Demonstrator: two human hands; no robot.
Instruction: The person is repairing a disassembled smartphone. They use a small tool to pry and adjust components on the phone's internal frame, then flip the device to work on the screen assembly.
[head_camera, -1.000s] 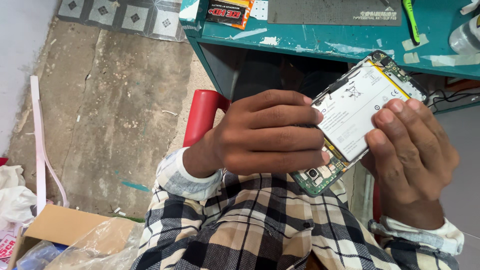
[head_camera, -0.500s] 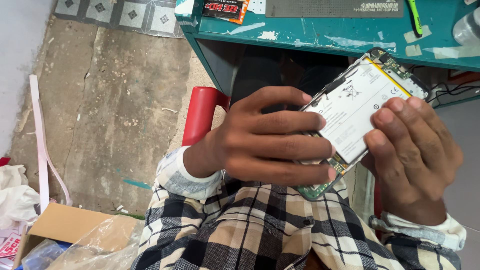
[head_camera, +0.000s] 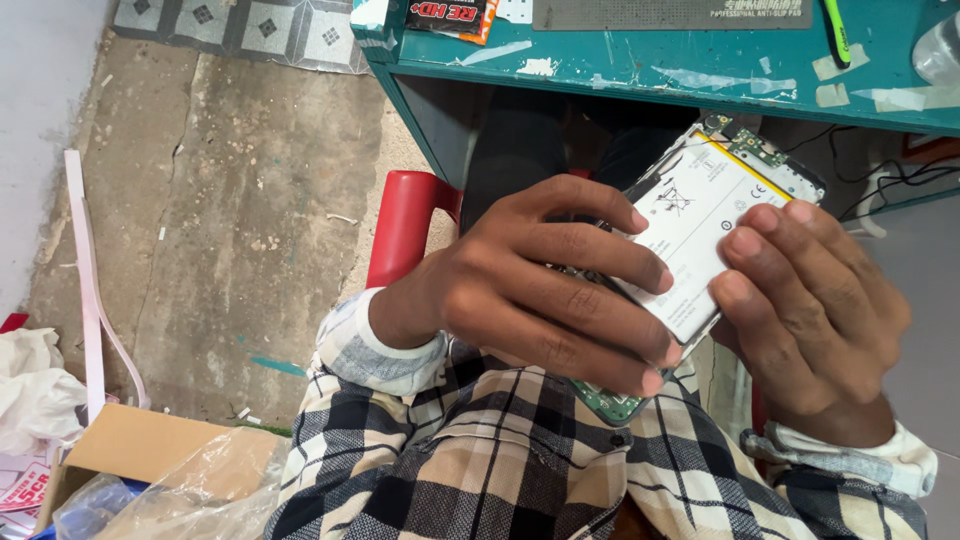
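Careful: your left hand (head_camera: 545, 285) and right hand (head_camera: 810, 320) both grip the opened phone (head_camera: 700, 225) above your lap; pressing its white battery (head_camera: 690, 250) could bend it.

Opened phone (head_camera: 700, 235), back cover off: white battery exposed, green circuit boards at both ends. Held tilted above lap, long axis running 1 to 7 o'clock, lower end hidden.
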